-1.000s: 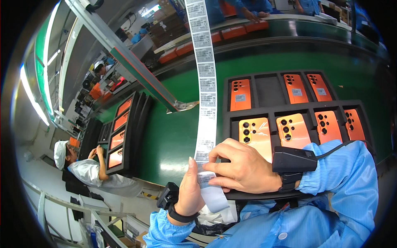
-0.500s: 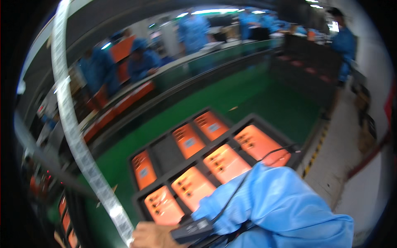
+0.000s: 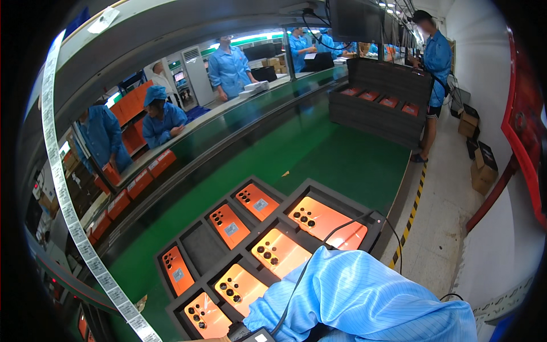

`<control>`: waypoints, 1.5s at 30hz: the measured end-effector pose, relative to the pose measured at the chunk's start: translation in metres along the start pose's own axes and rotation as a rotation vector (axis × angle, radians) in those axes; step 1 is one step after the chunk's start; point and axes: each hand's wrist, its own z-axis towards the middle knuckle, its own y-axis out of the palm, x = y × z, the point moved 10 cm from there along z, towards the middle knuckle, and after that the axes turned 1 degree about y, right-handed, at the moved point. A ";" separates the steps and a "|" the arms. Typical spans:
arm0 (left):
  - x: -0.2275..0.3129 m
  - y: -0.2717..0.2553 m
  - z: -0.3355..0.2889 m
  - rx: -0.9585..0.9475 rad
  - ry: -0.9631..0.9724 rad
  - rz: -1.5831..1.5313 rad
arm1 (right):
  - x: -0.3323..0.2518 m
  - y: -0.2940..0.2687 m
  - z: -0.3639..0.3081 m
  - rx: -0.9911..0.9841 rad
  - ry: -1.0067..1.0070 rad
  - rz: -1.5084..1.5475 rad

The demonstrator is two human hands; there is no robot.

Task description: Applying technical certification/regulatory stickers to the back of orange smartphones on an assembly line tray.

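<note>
Only a sliver of my right hand [image 3: 213, 340] shows at the lower edge, below the nearest phones; its fingers are out of frame. My right arm in a blue sleeve [image 3: 364, 290] reaches leftward over the near tray, with a small dark box with a cable at the wrist. Two black foam trays [image 3: 200, 249] hold orange smartphones [image 3: 231, 225], camera lenses up. Far-row phones carry pale labels, and one compartment there holds no phone. Near-row phones [image 3: 207, 315] show no label. A long strip of printed labels [image 3: 91, 259] runs down the left side. My left hand is out of view.
The trays lie on a green conveyor belt [image 3: 353, 165]. Stacked black foam trays [image 3: 376, 111] with phones stand farther along it. Orange boxes [image 3: 162, 163] line the far ledge. Several people in blue work beyond; another person [image 3: 436, 62] stands at the right aisle. A red frame [image 3: 515, 125] borders the right wall.
The view has shifted, and the trays sit lower and farther left in it. My right hand, earlier visible beside the label strip's lower end, has mostly dropped below the lower edge.
</note>
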 end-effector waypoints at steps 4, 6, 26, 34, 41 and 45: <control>0.051 -0.004 0.004 0.040 0.323 0.977 | 0.001 -0.008 0.015 0.150 0.160 0.181; 0.043 -0.015 0.001 0.243 0.100 0.862 | 0.006 -0.023 0.019 0.077 0.196 0.141; -0.039 0.084 0.024 -0.835 0.208 2.145 | 0.079 -0.114 0.065 -0.508 0.286 -0.081; -0.057 0.091 0.005 -1.130 0.541 2.274 | 0.086 -0.130 0.047 -0.547 0.425 0.000; -0.059 0.102 0.008 -1.186 0.464 2.283 | 0.091 -0.133 0.043 -0.521 0.510 -0.058; -0.066 0.100 0.001 -1.209 0.495 2.370 | 0.092 -0.134 0.039 -0.576 0.537 -0.063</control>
